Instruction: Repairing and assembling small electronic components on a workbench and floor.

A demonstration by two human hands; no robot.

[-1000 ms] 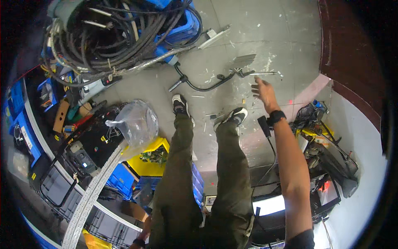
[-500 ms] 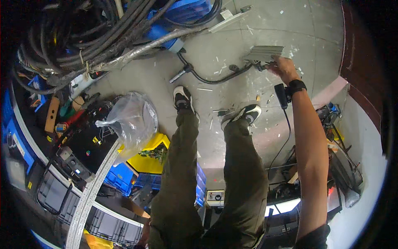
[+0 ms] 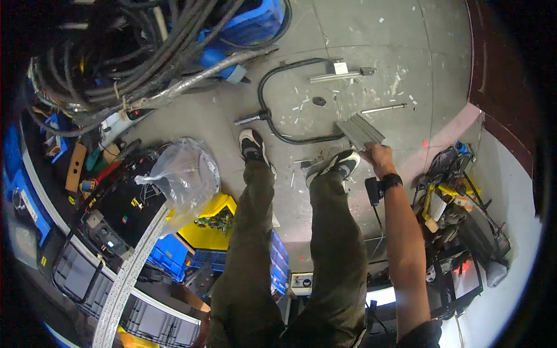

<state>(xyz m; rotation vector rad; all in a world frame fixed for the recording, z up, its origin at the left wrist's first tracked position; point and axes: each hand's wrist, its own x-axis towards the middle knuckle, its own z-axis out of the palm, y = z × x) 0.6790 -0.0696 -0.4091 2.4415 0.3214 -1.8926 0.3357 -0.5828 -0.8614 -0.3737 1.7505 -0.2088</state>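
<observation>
My right hand is closed on a grey ribbed metal plate, held tilted beside my right shoe. A black device with a thin cable hangs at that wrist. Beyond the plate, a looped black hose with a metal end lies on the floor, along with a slim silver rod, a small dark piece and a metal rail carrying a white block. My left hand is barely in view at the lower edge, largely hidden by my leg, its fingers not visible.
Coiled cables and blue bins fill the upper left. A plastic bag, a yellow bin and a white perforated rail sit lower left. Tangled equipment lies by the right wall; a dark red panel borders the floor.
My right hand reached down, took hold of the ribbed plate and drew it toward my right shoe, off the hose and rail. The rod and more of the hose now show.
</observation>
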